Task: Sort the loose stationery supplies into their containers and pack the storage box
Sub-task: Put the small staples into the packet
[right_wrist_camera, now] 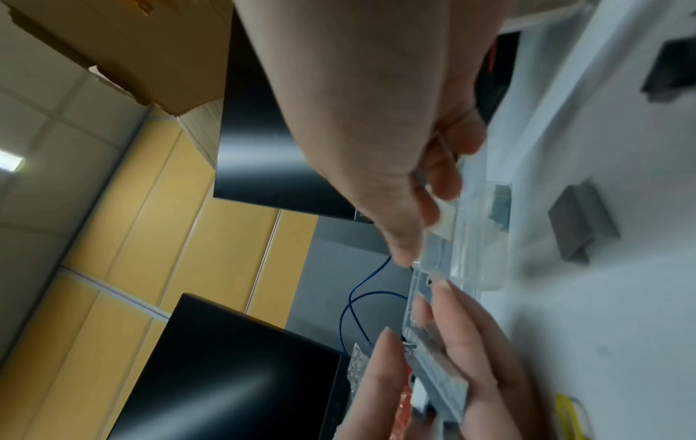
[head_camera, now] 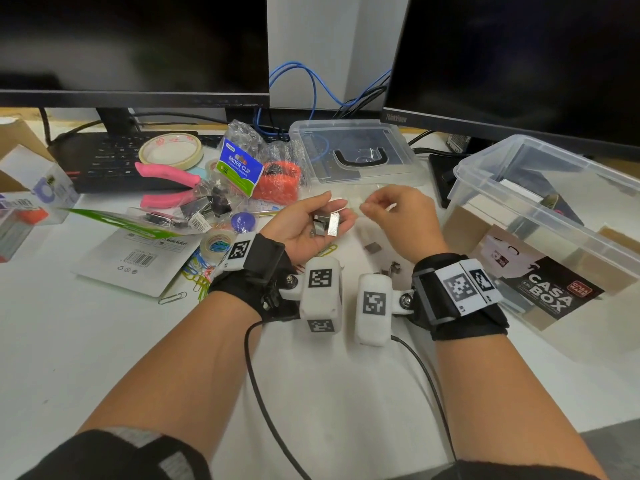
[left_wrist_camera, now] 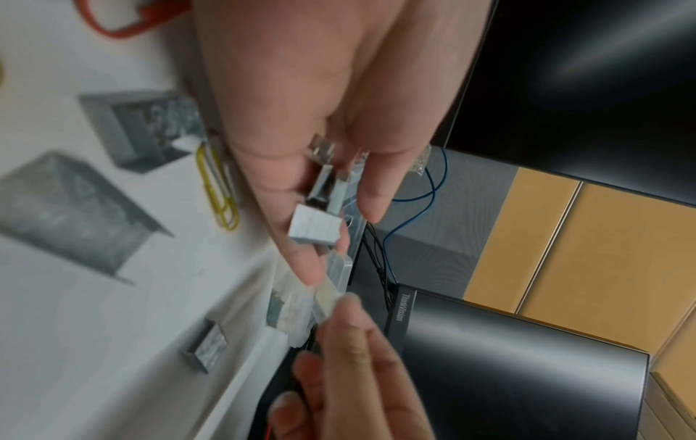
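Note:
My left hand (head_camera: pixel 334 211) lies palm up over the middle of the desk, fingers nearly straight. Silver staple strips (head_camera: pixel 327 224) (left_wrist_camera: pixel 314 227) (right_wrist_camera: pixel 438 378) rest on its palm and fingers. Just to its right, my right hand (head_camera: pixel 369 206) pinches the edge of a small clear plastic case (head_camera: pixel 353 203) (left_wrist_camera: pixel 331 285) (right_wrist_camera: pixel 452 253) that sits between the two hands. More loose staple strips (head_camera: pixel 373 247) (left_wrist_camera: pixel 75 208) (right_wrist_camera: pixel 580 220) lie on the desk under my wrists. The clear storage box (head_camera: pixel 540 211) stands open at the right.
The box's clear lid (head_camera: pixel 353 150) lies behind my hands. To the left are a binder clip bag (head_camera: pixel 239 168), a pink-handled tool (head_camera: pixel 166 174), a tape roll (head_camera: pixel 171 150), coloured paper clips (head_camera: pixel 199 271) and cardboard packaging. Two monitors and a keyboard stand at the back.

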A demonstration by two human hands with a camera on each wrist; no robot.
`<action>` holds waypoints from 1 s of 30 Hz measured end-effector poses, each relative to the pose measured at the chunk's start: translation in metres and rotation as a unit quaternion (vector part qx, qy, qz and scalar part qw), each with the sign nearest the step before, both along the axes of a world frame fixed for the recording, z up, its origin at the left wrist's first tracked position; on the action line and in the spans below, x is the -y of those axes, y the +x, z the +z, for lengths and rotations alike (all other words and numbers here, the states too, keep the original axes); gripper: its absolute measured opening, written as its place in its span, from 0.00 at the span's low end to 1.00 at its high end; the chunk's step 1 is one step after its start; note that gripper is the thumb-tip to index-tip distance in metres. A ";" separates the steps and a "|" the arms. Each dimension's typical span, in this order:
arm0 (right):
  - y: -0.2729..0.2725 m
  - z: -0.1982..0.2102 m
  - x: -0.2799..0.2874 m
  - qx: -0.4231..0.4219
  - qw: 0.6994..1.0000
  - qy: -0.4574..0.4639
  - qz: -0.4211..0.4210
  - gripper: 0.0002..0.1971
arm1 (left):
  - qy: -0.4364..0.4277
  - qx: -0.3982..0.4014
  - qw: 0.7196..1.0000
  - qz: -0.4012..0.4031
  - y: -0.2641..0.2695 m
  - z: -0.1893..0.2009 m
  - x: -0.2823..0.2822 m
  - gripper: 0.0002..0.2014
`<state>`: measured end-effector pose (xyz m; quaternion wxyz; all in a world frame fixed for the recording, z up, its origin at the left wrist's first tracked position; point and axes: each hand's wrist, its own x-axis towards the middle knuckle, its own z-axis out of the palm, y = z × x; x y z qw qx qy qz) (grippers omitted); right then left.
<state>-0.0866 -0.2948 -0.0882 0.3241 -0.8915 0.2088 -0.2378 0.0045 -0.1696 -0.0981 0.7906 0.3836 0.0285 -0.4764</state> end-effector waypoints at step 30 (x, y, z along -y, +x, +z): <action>-0.053 0.051 -0.010 -0.067 0.981 0.180 0.019 0.09 | -0.038 0.038 0.998 -0.021 -0.034 0.075 0.024 0.12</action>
